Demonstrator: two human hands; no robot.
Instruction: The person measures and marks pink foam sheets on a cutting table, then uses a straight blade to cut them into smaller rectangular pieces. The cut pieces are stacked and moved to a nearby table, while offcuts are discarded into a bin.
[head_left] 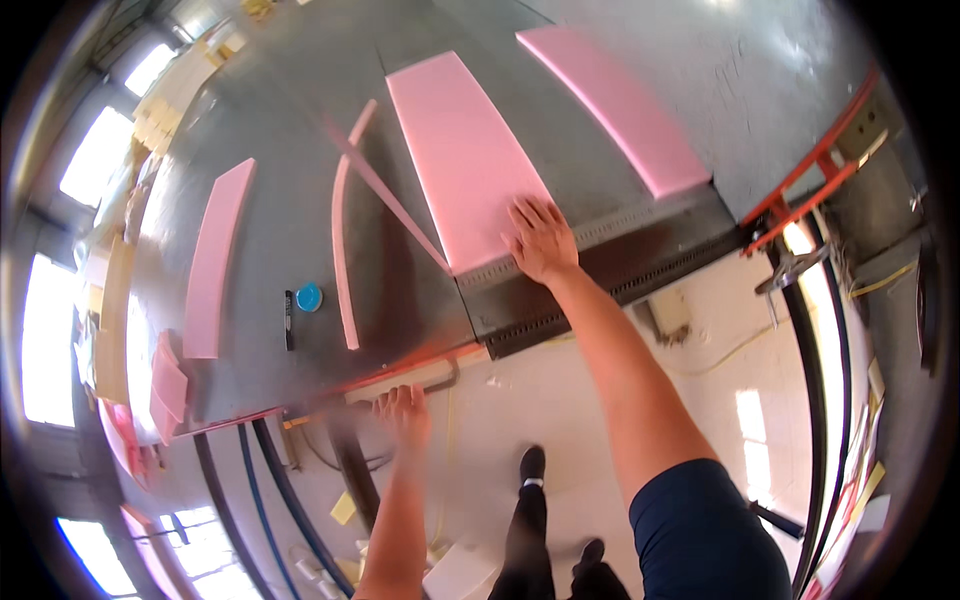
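Right hand: flat, open, on the panel's near right corner. Left hand: curled by the table's front edge, grip unclear. Table: grey. Panel: pink, wide, on the table; you should press evenly, without denting. Curved strip: pink, left of it. Disc: blue. Pen: black.

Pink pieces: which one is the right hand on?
The wide tapered piece: the right hand rests on its near end; the other pieces are narrower and untouched.
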